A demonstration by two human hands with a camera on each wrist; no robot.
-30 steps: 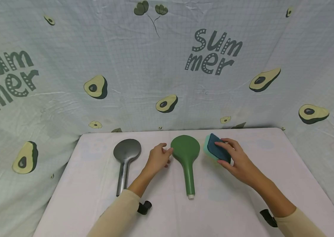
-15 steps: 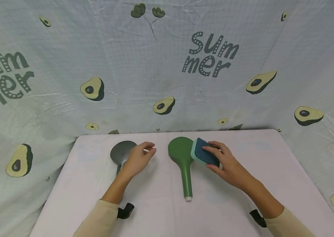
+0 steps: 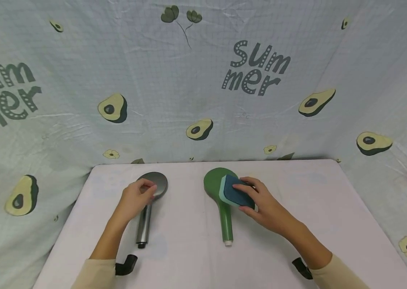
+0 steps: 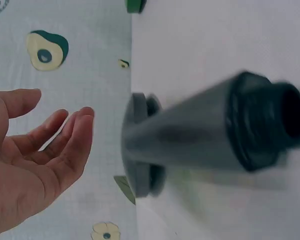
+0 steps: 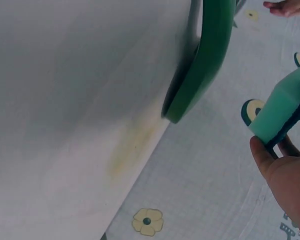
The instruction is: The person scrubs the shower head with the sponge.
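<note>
A two-layer sponge [image 3: 237, 192], mint green foam with a dark blue scouring side, is held between the thumb and fingers of my right hand [image 3: 266, 206]. In the head view it overlaps the neck and right part of a green shower head [image 3: 212, 180]; the right wrist view shows a gap between the sponge [image 5: 280, 107] and the green shower head [image 5: 212, 65]. My left hand [image 3: 132, 202], fingers loosely bent and holding nothing, is over the left side of a grey shower head [image 3: 160, 185], hiding part of its disc. Both shower heads lie face down, handles toward me.
A pale pink cloth covers the table [image 3: 185, 257]. Its back edge meets a hanging curtain [image 3: 152, 80] printed with avocados and "summer" lettering. A faint yellowish stain [image 5: 130, 145] marks the cloth in the right wrist view. Black straps [image 3: 126, 265] sit at both wrists.
My left hand has moved left, from beside the green shower head to over the grey one. My right hand has carried the sponge left, until it overlaps the green shower head in the head view.
</note>
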